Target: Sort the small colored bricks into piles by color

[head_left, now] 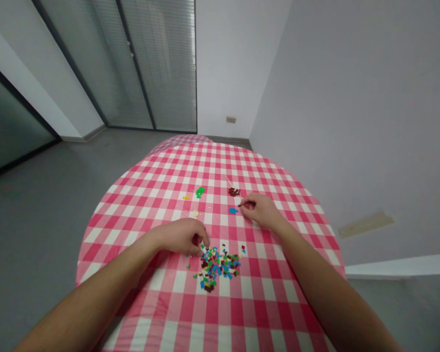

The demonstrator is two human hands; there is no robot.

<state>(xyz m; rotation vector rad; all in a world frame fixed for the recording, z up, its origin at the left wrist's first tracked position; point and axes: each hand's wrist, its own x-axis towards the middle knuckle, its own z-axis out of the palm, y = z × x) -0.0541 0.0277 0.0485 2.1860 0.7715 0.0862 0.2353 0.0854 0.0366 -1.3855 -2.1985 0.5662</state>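
A heap of small mixed-colour pieces (217, 266) lies on the red-and-white checked tablecloth (264, 303). My left hand (183, 235) rests at the heap's upper left edge, fingers curled down and pinching among the pieces. My right hand (258, 209) is farther back, fingers pinched together on a tiny dark piece, just right of a small blue group (233, 210) and below a brown group (233, 191). A green group (200, 191), a yellow group (186, 197) and a pale piece (195, 213) lie sorted apart behind the heap.
The table stands close to a grey wall (352, 122) on the right. Grey floor (40, 205) spreads to the left, with glass doors and blinds (150, 63) at the back. A second checked table edge (179, 141) shows behind.
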